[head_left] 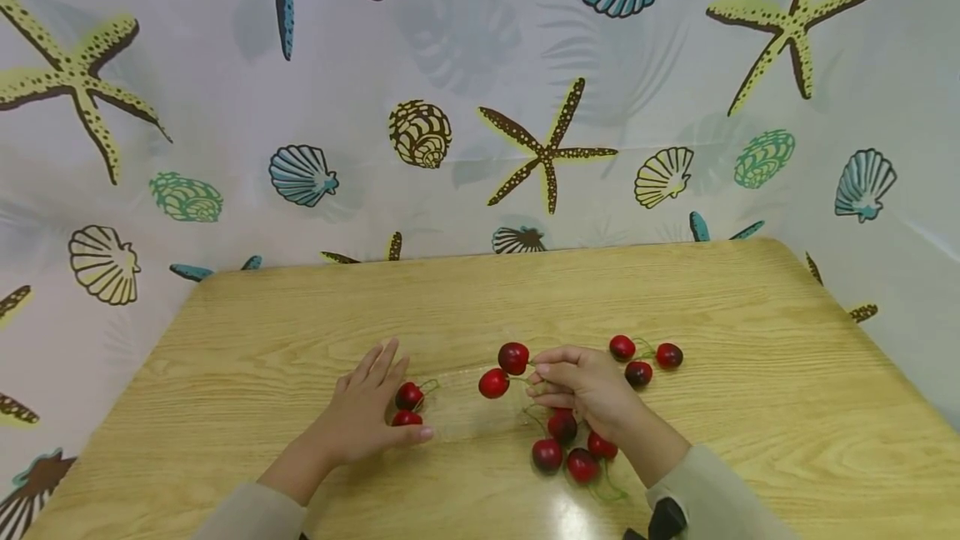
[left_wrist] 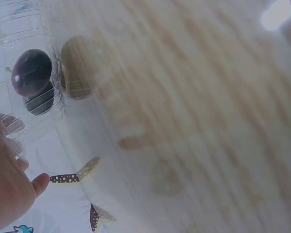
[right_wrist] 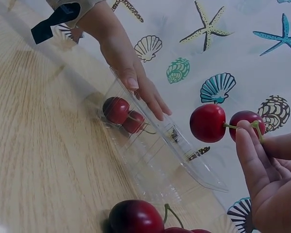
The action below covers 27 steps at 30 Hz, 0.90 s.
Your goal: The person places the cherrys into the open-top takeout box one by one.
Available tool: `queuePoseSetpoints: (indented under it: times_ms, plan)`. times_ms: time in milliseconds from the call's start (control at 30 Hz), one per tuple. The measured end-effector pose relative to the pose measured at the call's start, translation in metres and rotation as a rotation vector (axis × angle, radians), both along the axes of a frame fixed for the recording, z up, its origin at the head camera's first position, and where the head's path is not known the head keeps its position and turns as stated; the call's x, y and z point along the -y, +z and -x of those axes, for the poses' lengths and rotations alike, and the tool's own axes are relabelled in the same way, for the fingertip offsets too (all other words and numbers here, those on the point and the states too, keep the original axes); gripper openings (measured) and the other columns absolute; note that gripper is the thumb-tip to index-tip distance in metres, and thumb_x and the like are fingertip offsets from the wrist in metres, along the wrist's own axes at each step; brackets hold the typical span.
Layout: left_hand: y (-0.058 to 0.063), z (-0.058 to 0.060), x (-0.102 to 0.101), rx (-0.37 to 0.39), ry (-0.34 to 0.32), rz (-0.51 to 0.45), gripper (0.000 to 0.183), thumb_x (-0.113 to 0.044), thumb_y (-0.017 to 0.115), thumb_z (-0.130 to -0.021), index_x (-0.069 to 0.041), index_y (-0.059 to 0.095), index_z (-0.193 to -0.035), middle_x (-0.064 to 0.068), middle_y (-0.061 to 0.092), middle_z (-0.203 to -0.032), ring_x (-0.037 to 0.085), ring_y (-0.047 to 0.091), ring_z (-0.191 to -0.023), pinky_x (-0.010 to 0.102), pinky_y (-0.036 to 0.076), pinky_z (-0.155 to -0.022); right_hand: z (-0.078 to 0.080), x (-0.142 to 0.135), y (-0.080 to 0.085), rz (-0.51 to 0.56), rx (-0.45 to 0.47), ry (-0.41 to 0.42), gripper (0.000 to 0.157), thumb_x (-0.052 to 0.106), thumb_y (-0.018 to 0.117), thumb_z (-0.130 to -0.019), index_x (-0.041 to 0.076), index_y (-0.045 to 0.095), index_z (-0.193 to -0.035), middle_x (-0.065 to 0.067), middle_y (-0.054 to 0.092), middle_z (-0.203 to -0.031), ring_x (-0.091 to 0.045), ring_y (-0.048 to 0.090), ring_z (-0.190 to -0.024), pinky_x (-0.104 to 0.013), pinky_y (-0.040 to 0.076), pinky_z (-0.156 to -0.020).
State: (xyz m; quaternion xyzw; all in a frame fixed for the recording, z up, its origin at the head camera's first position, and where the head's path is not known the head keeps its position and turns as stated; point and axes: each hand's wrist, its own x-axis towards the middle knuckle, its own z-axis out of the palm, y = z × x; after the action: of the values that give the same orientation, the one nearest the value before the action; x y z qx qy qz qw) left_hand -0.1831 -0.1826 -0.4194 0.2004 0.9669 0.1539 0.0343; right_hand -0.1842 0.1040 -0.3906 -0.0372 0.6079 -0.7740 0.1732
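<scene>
Over the clear ribbed plastic box point(head_left: 467, 413), the R hand point(head_left: 592, 386) is pinching the thin green stems of a pair of glossy round red cherries point(head_left: 513, 358). At the box's L end, the L hand point(head_left: 366, 413) is resting on the rim, fingers straight, thumb spread wide. Two more cherries point(head_left: 409, 396) are lying inside, next to L hand. On the light woodgrain tbl point(head_left: 285, 323), a dark-red bunch point(head_left: 582, 466) is sitting nr the R wrist; a stemmed trio point(head_left: 638, 373) is lying farther R.
</scene>
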Motion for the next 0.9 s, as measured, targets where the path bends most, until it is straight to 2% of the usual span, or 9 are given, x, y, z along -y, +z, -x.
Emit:
queuePoseSetpoints:
  times_ms: [400, 900]
  plan:
    - [0.001, 0.000, 0.000, 0.004, 0.004, 0.000, 0.099, -0.068, 0.050, -0.067, -0.002, 0.024, -0.136, 0.010, 0.003, -0.144, 0.031, -0.001, -0.129, 0.062, 0.012, -0.090, 0.009, 0.014, -0.002, 0.033, -0.016, 0.061, 0.019, -0.003, 0.048, -0.085, -0.015, 0.049, -0.099, -0.009, 0.059, -0.076, -0.017, 0.062, -0.070, -0.031, 0.048, -0.068]
    - [0.002, 0.000, 0.000, 0.020, 0.005, 0.002, 0.099, -0.068, 0.050, -0.067, -0.002, 0.023, -0.136, 0.010, 0.002, -0.144, 0.030, -0.003, -0.129, 0.062, 0.012, -0.090, 0.020, 0.031, -0.008, -0.039, -0.013, 0.064, 0.022, -0.003, 0.046, -0.086, -0.017, 0.047, -0.103, -0.009, 0.060, -0.076, -0.020, 0.062, -0.071, -0.033, 0.048, -0.068]
